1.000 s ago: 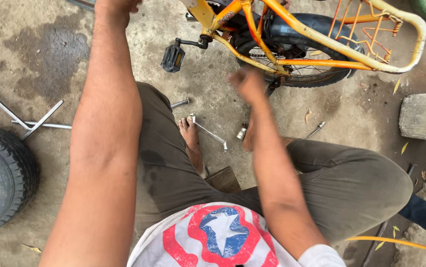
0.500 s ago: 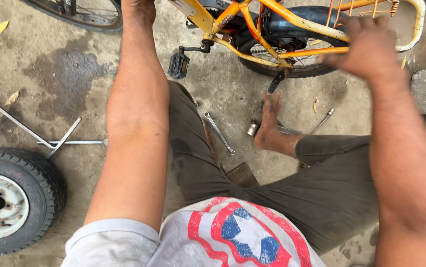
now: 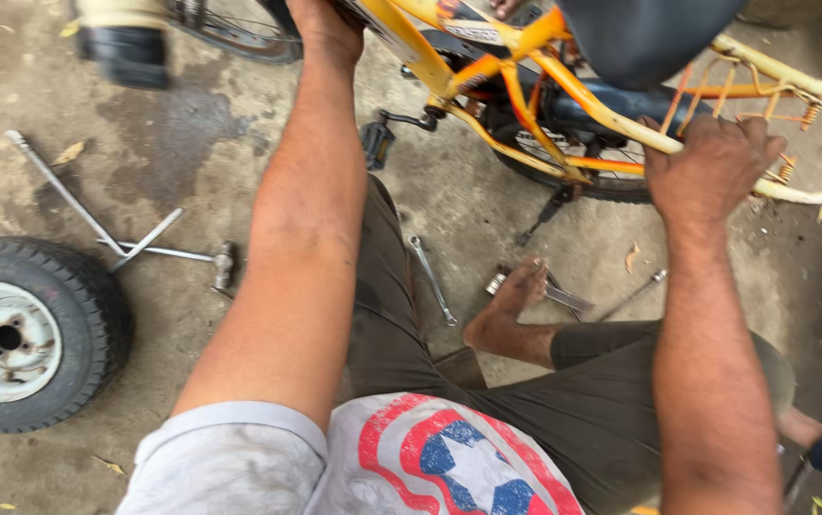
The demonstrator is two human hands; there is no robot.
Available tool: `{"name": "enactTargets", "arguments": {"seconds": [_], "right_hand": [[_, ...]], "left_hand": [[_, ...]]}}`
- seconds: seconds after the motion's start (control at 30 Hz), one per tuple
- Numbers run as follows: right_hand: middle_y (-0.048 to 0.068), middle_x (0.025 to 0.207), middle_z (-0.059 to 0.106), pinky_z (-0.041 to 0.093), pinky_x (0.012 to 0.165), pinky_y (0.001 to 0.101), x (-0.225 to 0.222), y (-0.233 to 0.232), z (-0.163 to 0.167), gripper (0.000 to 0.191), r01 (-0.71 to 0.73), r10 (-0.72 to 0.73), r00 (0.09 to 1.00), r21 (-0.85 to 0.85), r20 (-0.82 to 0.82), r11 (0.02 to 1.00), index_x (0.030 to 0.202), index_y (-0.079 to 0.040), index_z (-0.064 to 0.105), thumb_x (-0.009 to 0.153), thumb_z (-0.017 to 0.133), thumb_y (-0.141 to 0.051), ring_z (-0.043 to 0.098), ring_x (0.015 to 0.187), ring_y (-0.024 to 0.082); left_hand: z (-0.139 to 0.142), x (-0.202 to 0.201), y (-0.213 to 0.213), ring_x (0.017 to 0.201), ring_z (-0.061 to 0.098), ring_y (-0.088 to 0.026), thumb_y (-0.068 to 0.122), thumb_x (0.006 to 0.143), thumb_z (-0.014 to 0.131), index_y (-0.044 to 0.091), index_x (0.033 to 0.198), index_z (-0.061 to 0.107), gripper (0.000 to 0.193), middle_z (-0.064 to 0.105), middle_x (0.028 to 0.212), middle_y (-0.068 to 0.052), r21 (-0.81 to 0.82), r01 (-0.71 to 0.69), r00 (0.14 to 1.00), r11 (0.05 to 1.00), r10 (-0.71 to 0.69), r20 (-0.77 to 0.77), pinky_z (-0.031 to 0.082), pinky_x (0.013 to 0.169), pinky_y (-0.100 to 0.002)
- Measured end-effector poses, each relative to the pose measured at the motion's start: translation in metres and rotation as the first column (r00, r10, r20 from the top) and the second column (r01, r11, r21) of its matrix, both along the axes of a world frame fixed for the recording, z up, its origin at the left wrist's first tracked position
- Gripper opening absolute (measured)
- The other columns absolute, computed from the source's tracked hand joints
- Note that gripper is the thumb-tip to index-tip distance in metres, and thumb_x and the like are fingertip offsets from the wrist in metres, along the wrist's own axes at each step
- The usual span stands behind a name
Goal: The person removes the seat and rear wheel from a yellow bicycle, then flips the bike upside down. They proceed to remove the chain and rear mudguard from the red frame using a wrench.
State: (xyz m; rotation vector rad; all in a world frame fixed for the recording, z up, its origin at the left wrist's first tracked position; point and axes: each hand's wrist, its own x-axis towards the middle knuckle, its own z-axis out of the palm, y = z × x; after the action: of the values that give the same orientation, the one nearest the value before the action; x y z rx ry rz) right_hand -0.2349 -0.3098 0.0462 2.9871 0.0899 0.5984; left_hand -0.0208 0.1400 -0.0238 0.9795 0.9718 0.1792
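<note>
Fingers of the right hand [image 3: 711, 167] curl closed around the pale rear rack [image 3: 811, 105] of the orange bicycle [image 3: 525, 105], which stands at the top of the view. The left hand [image 3: 320, 24] reaches up to the bicycle's front frame at the picture's edge; whether it grips cannot be told. Bare concrete floor [image 3: 192, 143] lies open to the left. A small wheel [image 3: 25, 334] and a cross wrench [image 3: 125, 238] lie there, while a spanner [image 3: 432, 281] rests beside the person's bare foot [image 3: 511, 305], under the bicycle.
</note>
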Motion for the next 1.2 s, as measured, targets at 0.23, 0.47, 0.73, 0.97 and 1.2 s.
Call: {"name": "enactTargets", "arguments": {"seconds": [0.23,0.47,0.73,0.97,1.2], "right_hand": [[0.016,0.096,0.066,0.028,0.107,0.0632,0.018,-0.033,-0.017,0.024,-0.016,0.019,0.997,-0.043,0.07,0.999,0.094,-0.006,0.074,0.091,0.075,-0.03,0.055,0.114,0.039],[0.029,0.131,0.058,0.018,0.113,0.0695,0.046,-0.038,-0.008,0.041,0.037,-0.042,0.999,0.218,0.017,0.975,0.119,0.002,0.068,0.088,0.081,-0.021,0.044,0.131,0.048],[0.019,0.129,0.054,0.012,0.119,0.0689,0.009,0.012,-0.046,0.029,-0.032,-0.084,0.915,0.279,0.394,0.96,0.113,-0.009,0.055,0.1,0.079,-0.018,0.043,0.138,0.041],[0.012,0.117,0.058,0.048,0.104,0.0448,-0.014,0.023,-0.144,0.041,0.592,-0.387,0.796,0.732,-0.466,0.337,0.118,-0.007,0.052,0.082,0.073,-0.007,0.06,0.113,0.027],[0.019,0.123,0.07,0.052,0.099,0.0408,0.004,0.045,-0.186,0.063,0.49,-0.205,0.872,0.778,-0.445,0.394,0.126,0.001,0.058,0.075,0.09,-0.018,0.068,0.114,0.031]], "left_hand": [[-0.004,-0.004,-0.017,0.111,0.061,-0.031,0.056,0.089,0.057,0.006,0.131,0.058,0.065,0.06,0.124,-0.016,-0.041,-0.108,0.993,0.993,0.11,0.044,0.052,0.095,-0.053],[-0.008,-0.009,-0.032,0.117,0.059,-0.034,0.061,0.087,0.054,0.006,0.134,0.055,0.072,0.057,0.13,-0.017,-0.103,-0.142,0.984,0.985,0.152,0.096,0.05,0.101,-0.056],[-0.013,-0.015,-0.004,0.124,0.056,-0.036,0.067,0.085,0.051,0.006,0.137,0.051,0.08,0.054,0.137,-0.017,-0.236,-0.144,0.957,0.961,0.196,0.215,0.048,0.107,-0.059],[-0.03,-0.024,0.025,0.131,0.055,-0.038,0.073,0.084,0.049,0.006,0.14,0.048,0.087,0.052,0.142,-0.018,-0.413,-0.039,0.91,0.91,0.203,0.361,0.047,0.113,-0.062],[-0.026,-0.012,0.048,0.12,0.061,-0.038,0.072,0.084,0.039,0.007,0.136,0.053,0.085,0.059,0.134,-0.017,-0.442,0.258,0.837,0.859,0.03,0.547,0.051,0.103,-0.063]]}}
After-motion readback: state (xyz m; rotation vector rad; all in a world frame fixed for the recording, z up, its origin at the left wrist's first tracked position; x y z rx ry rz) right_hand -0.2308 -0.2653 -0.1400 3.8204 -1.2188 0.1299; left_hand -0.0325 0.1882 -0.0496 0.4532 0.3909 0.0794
